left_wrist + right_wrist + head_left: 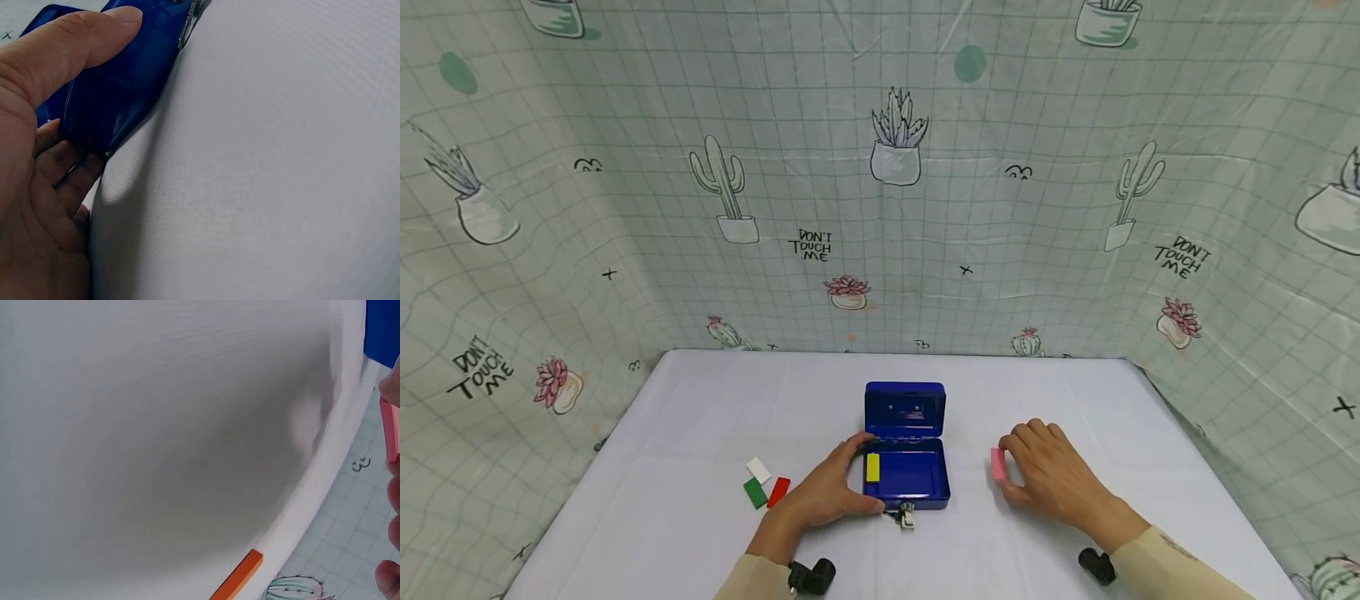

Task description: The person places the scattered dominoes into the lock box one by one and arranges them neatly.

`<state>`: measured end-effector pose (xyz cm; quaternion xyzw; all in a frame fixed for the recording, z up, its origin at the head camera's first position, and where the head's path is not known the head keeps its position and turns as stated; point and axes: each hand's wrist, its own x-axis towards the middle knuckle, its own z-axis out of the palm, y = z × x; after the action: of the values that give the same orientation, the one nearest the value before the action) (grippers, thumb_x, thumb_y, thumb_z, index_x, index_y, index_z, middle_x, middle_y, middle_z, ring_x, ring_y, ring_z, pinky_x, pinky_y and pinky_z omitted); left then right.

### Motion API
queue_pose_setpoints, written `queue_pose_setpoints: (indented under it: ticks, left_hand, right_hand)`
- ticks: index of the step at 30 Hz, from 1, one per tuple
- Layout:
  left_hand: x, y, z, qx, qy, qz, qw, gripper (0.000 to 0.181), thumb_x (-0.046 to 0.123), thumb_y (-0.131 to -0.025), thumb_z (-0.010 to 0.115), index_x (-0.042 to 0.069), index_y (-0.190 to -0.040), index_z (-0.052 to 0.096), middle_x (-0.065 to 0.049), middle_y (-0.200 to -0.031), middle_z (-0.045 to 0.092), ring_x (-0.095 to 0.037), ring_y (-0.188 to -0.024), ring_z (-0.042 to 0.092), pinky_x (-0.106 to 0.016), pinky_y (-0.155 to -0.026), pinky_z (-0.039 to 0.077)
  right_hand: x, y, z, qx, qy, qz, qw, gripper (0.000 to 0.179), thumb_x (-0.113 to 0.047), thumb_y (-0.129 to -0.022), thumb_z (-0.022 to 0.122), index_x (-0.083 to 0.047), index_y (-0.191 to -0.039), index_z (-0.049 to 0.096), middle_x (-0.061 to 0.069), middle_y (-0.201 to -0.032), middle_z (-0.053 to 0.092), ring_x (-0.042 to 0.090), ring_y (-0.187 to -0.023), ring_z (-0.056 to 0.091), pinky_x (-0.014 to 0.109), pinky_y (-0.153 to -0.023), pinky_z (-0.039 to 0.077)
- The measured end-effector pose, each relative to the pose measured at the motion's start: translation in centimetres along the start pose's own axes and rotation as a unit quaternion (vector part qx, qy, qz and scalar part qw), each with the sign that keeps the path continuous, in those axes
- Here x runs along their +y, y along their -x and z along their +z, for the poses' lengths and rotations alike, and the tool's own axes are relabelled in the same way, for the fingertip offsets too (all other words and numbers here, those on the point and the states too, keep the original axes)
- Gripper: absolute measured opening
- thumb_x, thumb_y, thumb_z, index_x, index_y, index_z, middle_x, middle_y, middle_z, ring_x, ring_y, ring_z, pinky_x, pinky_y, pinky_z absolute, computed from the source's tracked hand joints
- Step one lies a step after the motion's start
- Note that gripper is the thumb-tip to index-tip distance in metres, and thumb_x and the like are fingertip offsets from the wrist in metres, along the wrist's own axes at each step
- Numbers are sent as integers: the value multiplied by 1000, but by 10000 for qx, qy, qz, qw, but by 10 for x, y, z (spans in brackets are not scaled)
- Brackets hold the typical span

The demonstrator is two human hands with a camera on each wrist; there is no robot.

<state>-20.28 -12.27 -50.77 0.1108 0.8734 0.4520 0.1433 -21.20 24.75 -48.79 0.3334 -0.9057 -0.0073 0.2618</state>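
A blue metal cash box (913, 472) stands on the white cloth with its lid (905, 408) raised at the back. A yellow block (872, 467) sits inside at the left end. My left hand (826, 490) grips the box's left side, thumb at the front corner and fingers at the back; the left wrist view shows the thumb (94, 34) over the blue wall. Keys hang from the lock (907, 515) at the front. To the right of the box, my right hand (1047, 473) pinches a pink block (997, 464) between thumb and fingers.
Left of my left hand lie a white block (758, 470), a green block (756, 492) and a red block (778, 492). An orange block (237, 576) shows on the cloth in the right wrist view. A patterned curtain (925, 250) surrounds the table (760, 400).
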Motion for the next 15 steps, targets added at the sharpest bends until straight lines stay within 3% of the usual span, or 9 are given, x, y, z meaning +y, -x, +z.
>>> queue_pose_setpoints:
  ticks: [15]
  left_hand:
    - [-1, -1, 0, 32, -30, 24, 10000, 107, 42, -76, 94, 22, -163, 35, -14, -169, 36, -41, -154, 36, -72, -121, 28]
  right_hand:
    - [-13, -25, 3, 232, 71, -226, 9995, 37, -36, -76, 82, -10, -97, 67, 0, -87, 58, 19, -82, 46, 31, -71, 31]
